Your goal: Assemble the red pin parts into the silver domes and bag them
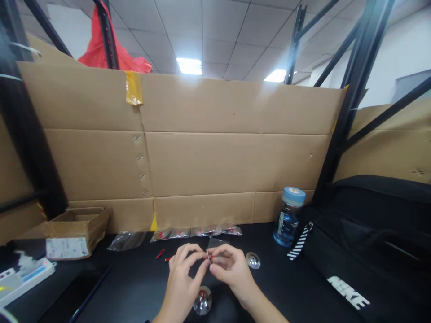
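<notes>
Between the fingers [194,257] of left hand [182,277] and right hand [235,271], pinched by both: 1 small red-marked piece [209,257]! Work looks unfinished: below, 1 shiny disc [202,301] shows red; right, 1 plain disc [253,260] shows none; left, 1 red loop [160,254] lies loose.

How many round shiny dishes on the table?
2: one dish beside the left hand, another dish right of the right hand. The hands may hide more.

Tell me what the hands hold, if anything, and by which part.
The left hand and right hand pinch a small, partly red piece between fingertips; which part cannot be told.
</notes>
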{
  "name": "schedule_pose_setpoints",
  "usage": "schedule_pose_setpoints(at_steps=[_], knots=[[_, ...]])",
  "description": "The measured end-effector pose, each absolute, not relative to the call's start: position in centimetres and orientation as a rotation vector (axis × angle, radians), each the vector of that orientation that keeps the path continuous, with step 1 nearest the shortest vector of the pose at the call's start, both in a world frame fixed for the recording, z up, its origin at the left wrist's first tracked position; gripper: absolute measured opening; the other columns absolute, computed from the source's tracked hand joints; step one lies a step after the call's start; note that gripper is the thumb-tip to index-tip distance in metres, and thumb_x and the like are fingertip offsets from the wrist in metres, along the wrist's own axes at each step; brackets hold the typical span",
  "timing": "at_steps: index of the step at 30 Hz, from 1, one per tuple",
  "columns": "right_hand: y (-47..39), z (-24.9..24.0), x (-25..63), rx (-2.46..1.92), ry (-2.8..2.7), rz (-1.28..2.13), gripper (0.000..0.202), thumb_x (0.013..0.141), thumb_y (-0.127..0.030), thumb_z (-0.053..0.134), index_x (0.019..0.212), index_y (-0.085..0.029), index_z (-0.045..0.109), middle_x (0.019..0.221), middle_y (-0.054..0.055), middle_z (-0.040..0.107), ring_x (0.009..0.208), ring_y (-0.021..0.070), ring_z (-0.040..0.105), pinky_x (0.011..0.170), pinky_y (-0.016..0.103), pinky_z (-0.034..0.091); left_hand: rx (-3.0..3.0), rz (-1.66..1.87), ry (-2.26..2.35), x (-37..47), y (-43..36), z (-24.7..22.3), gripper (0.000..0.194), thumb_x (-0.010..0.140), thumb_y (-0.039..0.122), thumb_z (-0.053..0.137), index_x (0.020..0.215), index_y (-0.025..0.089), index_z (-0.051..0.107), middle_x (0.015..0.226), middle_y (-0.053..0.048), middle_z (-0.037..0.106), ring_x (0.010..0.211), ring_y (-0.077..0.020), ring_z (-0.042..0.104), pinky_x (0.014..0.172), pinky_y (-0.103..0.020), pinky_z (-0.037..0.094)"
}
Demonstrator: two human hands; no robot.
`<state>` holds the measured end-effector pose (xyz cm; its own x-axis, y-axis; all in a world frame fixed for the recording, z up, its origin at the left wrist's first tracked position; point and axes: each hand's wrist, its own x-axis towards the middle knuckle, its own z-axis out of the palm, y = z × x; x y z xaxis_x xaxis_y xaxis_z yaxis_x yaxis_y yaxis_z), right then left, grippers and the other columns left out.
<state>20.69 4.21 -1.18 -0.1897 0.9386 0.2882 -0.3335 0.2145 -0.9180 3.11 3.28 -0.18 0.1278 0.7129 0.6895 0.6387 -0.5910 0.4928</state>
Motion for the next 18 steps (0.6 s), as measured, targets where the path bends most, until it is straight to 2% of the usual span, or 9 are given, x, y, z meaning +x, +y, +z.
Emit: schedule_pose_setpoints(at_steps=[4,8,13,15,18], knots=[[4.3,-1.5,20.6,-0.665,-1.27,1.286,0.037,0.064,-0.03,0.091,0.087,-0.015,0.066,0.109,0.014,0.075,0.088,0.0231,0.075,0.078,0.033,0.058,2.378,1.442,1.397,2.6,3.8,-0.5,0.014,0.092,0.032,0.063,0.087,0.026,0.075,0.102,-0.007,0.069,0.101,-0.0267,0.062,0.085,-0.042,0.052],[4.4,-1.6,20.7,-0.712,-1.401,1.212,0.035,0.065,-0.028,0.089,0.089,-0.016,0.066,0.11,0.014,0.076,0.093,0.0243,0.075,0.081,0.033,0.056,2.484,1.391,1.417,2.2,4.2,-1.0,0.01,0.087,0.026,0.066,0.09,0.028,0.075,0.105,-0.007,0.069,0.105,-0.0288,0.062,0.086,-0.043,0.052],[4.9,-2.0,20.6,-0.723,-1.377,1.167,0.04,0.061,-0.035,0.089,0.087,-0.016,0.065,0.107,0.015,0.076,0.088,0.0258,0.075,0.077,0.034,0.056,2.387,1.526,1.404,2.6,4.3,-1.2,0.012,0.087,0.029,0.062,0.089,0.026,0.073,0.103,-0.008,0.07,0.107,-0.0291,0.062,0.088,-0.043,0.051],[5.1,-2.3,20.6,-0.714,-1.351,1.167,0.044,0.059,-0.038,0.091,0.088,-0.016,0.065,0.108,0.015,0.075,0.088,0.0263,0.075,0.076,0.034,0.057,2.348,1.575,1.372,2.6,4.3,-1.1,0.022,0.083,0.028,0.062,0.103,0.026,0.071,0.11,-0.01,0.071,0.11,-0.0294,0.063,0.091,-0.044,0.052],[5.2,-2.4,20.6,-0.701,-1.339,1.184,0.047,0.057,-0.041,0.092,0.088,-0.017,0.065,0.107,0.015,0.075,0.088,0.0269,0.075,0.076,0.036,0.057,2.432,1.517,1.284,2.5,4.7,-1.4,0.053,0.07,0.026,0.072,0.122,0.027,0.066,0.122,-0.011,0.07,0.114,-0.0313,0.064,0.091,-0.044,0.054]])
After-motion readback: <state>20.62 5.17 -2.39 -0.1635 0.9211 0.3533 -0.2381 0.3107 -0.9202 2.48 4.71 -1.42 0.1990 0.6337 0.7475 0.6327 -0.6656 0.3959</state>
